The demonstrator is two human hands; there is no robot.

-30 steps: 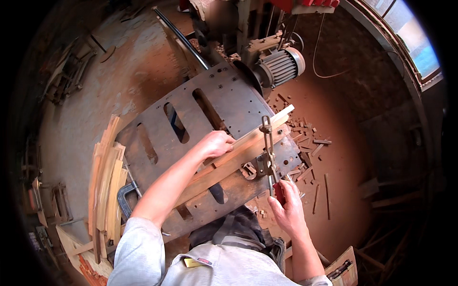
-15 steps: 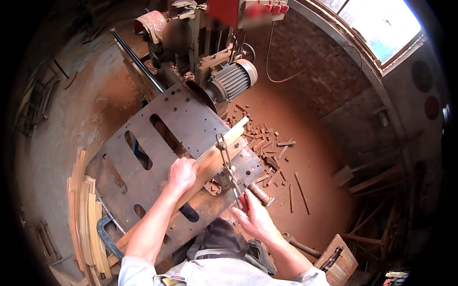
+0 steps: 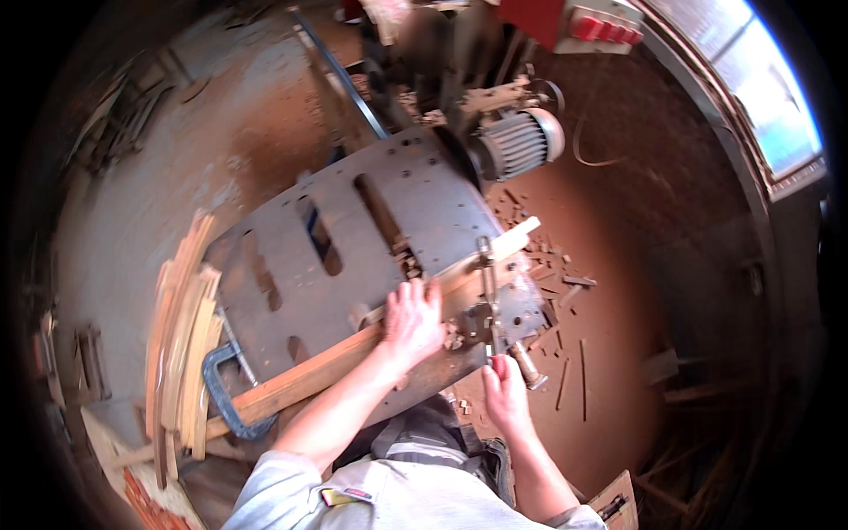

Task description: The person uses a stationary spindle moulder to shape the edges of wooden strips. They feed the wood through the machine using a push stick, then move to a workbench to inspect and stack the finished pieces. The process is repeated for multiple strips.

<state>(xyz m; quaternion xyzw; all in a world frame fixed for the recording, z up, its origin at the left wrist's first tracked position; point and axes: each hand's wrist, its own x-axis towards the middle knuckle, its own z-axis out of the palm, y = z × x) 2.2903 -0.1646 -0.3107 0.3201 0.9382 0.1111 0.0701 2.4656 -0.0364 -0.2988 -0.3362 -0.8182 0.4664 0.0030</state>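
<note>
My left hand (image 3: 413,322) lies over a long wooden beam (image 3: 309,375) on the slotted metal machine table, its fingers curled across to a pale wooden strip (image 3: 508,240) along the beam's far side. How much of the strip is under the fingers is hidden. Across beam and strip stands a metal lever clamp (image 3: 488,274). My right hand (image 3: 505,389) is closed round the clamp's lower lever end, near the table's front right edge.
A blue C-clamp (image 3: 221,389) grips the beam's left end beside stacked wooden strips (image 3: 181,336). An electric motor (image 3: 521,144) sits at the table's far right corner. Small wood offcuts (image 3: 552,265) litter the floor at right. The metal table (image 3: 344,221) has long slots.
The view has shifted, so the table appears turned and farther right. My left hand's fingers now stretch farther over the beam. My right hand stays on the lever, which stands more upright in the picture.
</note>
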